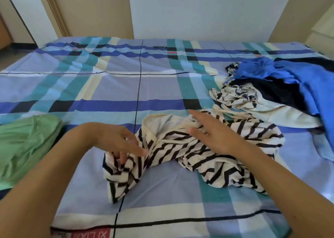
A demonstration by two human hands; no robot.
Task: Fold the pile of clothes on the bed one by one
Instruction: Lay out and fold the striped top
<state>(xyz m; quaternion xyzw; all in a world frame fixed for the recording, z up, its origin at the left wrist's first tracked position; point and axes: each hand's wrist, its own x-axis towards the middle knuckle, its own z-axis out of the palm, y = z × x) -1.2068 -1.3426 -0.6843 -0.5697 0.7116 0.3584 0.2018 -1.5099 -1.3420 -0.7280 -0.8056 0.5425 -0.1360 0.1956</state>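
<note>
A red label point(90, 235) is sitting on the near hem of the plaid sheet point(162, 86), below the left hand and closer to the person. Its white letters are showing upside down and seem to be spelling XILIAN. Far beyond both hands, a second small red tag point(171, 52) is lying at the sheet's far edge, too small to read.

One striped garment point(226, 158), cream with black stripes, is lying crumpled on the bed directly under the two hands. The left hand point(115, 140) is reaching down onto its left end, fingers point(122, 158) curling into a bunched fold and pinching it. The right hand point(207, 129) is hanging over the garment's upper middle with its fingers straight and spread, gripping nothing; whether it is touching the cloth is unclear.

Left of the left hand, one green garment point(27, 147) is lying folded. Beyond and to the right of the right hand, the unfolded pile is holding four pieces that can be told apart:
- one blue garment point(289, 78)
- one black garment point(282, 91)
- one cream piece with dark print point(235, 95)
- one plain pale piece point(289, 114)
</note>
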